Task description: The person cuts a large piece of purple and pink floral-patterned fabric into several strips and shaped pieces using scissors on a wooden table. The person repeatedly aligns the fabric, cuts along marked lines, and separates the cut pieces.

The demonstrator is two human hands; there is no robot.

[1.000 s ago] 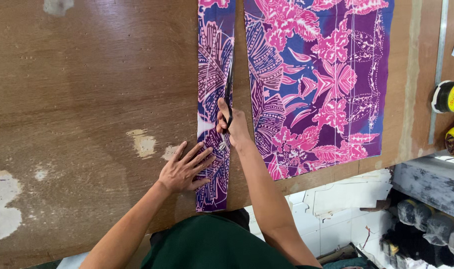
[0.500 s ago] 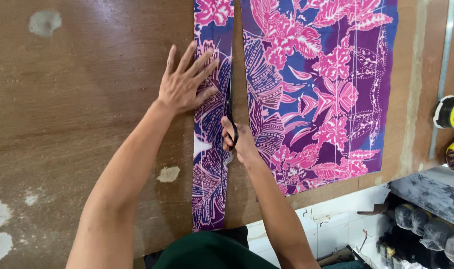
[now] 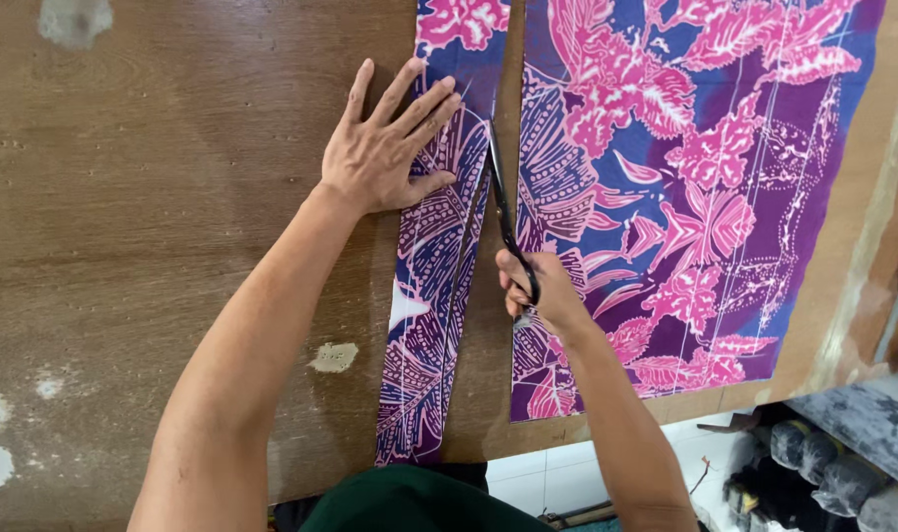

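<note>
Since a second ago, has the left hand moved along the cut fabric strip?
Yes. The left hand has slid up the narrow strip, away from the table's near edge, and lies flat beside the scissors.

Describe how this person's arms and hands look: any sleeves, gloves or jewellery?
Both arms are bare as far up as the view reaches, with no sleeves showing. The left hand and right hand wear no gloves; no rings, watch or bracelets are visible. A dark green garment shows at the bottom edge.

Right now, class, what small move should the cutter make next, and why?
Probably close the scissors and advance them up the gap: the right hand holds them at the cut's end, while the left hand presses the narrow fabric strip flat beside the uncut fabric ahead.
</note>
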